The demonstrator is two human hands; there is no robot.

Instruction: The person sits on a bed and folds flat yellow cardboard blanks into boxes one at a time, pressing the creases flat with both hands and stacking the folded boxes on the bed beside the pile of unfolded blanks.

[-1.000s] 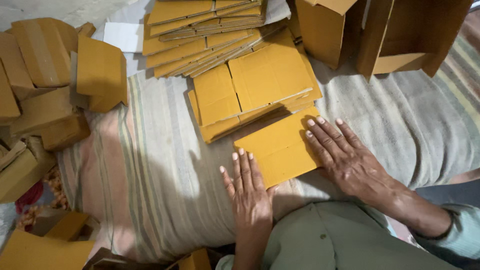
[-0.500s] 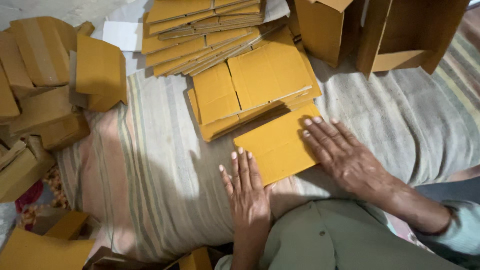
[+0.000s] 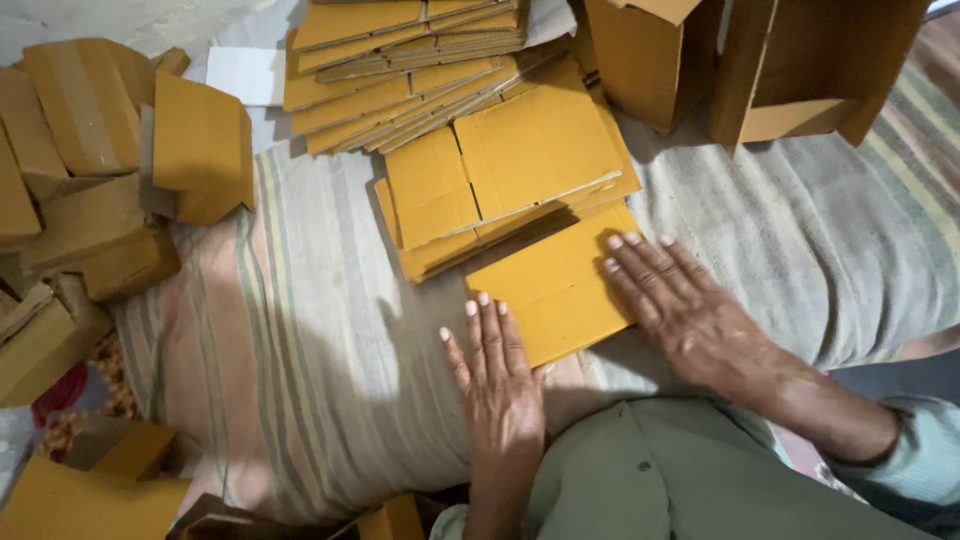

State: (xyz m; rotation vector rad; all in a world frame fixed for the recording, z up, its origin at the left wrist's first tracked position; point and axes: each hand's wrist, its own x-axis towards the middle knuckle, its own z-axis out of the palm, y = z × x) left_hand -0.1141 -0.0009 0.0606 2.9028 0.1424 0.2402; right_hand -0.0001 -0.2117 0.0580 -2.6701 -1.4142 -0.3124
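A striped cloth (image 3: 300, 330) covers most of the scene, spread over a soft, lumpy base. On its far side lies a fanned stack of flat cardboard sheets (image 3: 420, 60), yellow-brown, overlapping one another and running toward the near centre. At the far right stand two open boxes (image 3: 770, 70), already folded up, mouths facing different ways. At the left a loose heap of made-up boxes (image 3: 90, 170) spills toward the near corner, and more cardboard shows at the near left edge.

Nearer than the stack, at centre, lies one flat cardboard blank (image 3: 555, 290), apart from the pile though its far corner touches the sheets behind it.

The right hand (image 3: 690, 315) lies open and flat, fingers spread, palm down on the right edge of the blank. The left hand (image 3: 500, 375) is likewise open and flat, fingers together and pointing away, fingertips just on the blank's near left edge, the palm resting on the cloth. Neither hand grips anything; both press down.

As I judge it, the step in hand is flattening or squaring this one blank before it is shaped. Any further move would seem to call for a change from flat pressing to a pinch at the edges, since the sheet lies flush on soft cloth with no raised lip to catch.
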